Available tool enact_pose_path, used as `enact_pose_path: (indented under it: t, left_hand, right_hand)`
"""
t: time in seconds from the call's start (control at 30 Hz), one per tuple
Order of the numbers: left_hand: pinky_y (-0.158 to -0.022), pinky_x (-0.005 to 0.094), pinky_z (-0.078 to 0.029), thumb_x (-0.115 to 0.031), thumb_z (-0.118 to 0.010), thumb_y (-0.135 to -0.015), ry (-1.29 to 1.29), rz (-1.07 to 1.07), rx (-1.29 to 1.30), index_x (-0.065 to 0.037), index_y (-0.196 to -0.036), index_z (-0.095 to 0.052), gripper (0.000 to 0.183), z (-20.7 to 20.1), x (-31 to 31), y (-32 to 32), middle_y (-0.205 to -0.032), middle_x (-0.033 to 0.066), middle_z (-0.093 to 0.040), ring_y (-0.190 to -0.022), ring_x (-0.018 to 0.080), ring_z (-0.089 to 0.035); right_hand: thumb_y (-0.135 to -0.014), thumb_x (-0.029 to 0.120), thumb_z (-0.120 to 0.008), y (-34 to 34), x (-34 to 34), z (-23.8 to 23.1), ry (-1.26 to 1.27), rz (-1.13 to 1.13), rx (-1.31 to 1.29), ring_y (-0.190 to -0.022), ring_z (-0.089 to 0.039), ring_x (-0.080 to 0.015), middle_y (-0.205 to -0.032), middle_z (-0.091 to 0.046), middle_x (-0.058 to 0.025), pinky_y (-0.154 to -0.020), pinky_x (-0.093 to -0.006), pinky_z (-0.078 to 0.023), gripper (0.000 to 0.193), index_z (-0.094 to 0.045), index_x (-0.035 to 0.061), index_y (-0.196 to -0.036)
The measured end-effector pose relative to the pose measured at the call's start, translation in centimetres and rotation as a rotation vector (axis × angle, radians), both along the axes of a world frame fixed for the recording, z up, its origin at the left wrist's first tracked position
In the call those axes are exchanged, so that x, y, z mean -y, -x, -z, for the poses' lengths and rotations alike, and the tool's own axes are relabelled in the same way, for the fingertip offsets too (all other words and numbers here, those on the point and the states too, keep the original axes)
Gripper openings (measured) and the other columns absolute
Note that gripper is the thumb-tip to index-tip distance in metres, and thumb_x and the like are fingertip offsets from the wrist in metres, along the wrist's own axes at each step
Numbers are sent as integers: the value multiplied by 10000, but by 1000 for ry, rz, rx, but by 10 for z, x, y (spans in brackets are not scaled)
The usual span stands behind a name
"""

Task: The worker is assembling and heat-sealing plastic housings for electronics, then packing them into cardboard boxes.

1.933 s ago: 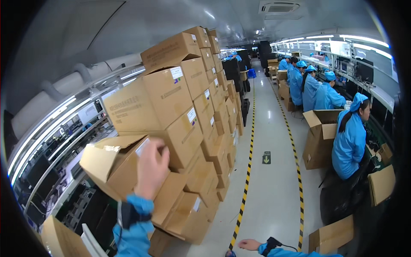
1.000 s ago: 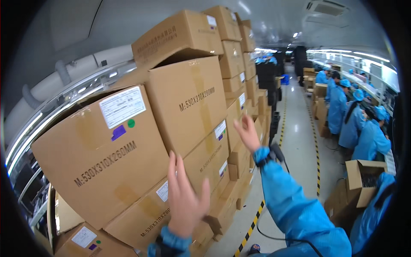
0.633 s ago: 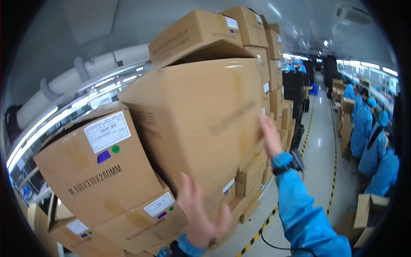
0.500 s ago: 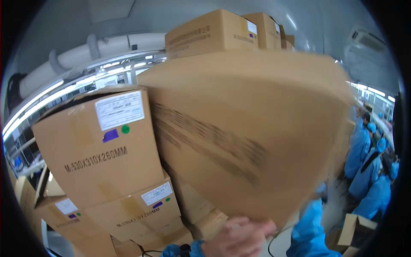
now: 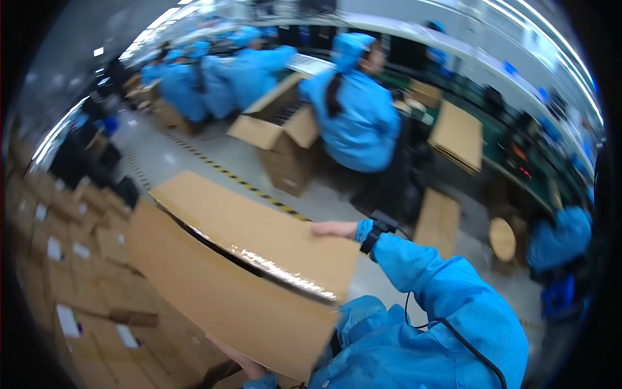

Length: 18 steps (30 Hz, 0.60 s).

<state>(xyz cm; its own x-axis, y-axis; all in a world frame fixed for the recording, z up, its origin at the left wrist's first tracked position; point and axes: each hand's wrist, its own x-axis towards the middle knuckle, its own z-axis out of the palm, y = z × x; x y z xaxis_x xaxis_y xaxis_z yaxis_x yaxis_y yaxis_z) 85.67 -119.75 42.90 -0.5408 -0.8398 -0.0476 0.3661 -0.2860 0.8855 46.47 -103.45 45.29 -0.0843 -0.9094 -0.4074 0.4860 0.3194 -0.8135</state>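
Note:
A large cardboard box [image 5: 240,298] is held tilted in front of my body, its long side running from upper left to lower right. Clear shiny tape [image 5: 278,272] covers part of the seam on its top, where a dark gap shows between the flaps. My right hand [image 5: 334,229] presses against the far right side of the box, its fingers partly hidden. At the near lower side, my left hand [image 5: 236,358] supports the box, its fingers out of sight beneath the cardboard.
Stacked cartons [image 5: 97,272] with white labels fill the left. Beyond the yellow-black floor line [image 5: 220,170], a co-worker in blue [image 5: 356,110] sits beside an open carton [image 5: 285,133]. Flat cardboard sheets [image 5: 457,135] lie to the right. A black cable [image 5: 470,343] runs along my right sleeve.
My view has swung from the carton stack toward the work benches. The box, earlier raised before the stack, has come away with me and now sits lower, its taped top showing.

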Motion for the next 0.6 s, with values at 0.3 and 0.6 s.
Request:
enact_pose_path:
  t: [0.3,0.6]
  left_hand:
    - [-1142,369,-289,-161,-534,-941,-88,738,325,-51,-1555,-150,733,36,-200,140,-1554,138,-283,-1392,270,-338]
    - [-1144,380,-301,-46,-635,-826,162,1228,486,-52,-1550,-120,889,113,-397,317,-1517,154,-324,-1400,284,-335]
  right_hand:
    - [-940,322,-647,-110,-401,90,-45,580,35,-1420,-294,-192,-1576,-271,-99,-1154,-356,-278,849,-131,77,-1568]
    - [-881,223,-725,-88,-632,168,-123,955,-171,-1438,-248,-206,-1587,-237,-111,-1173,-360,-222,971,-62,93,-1579]
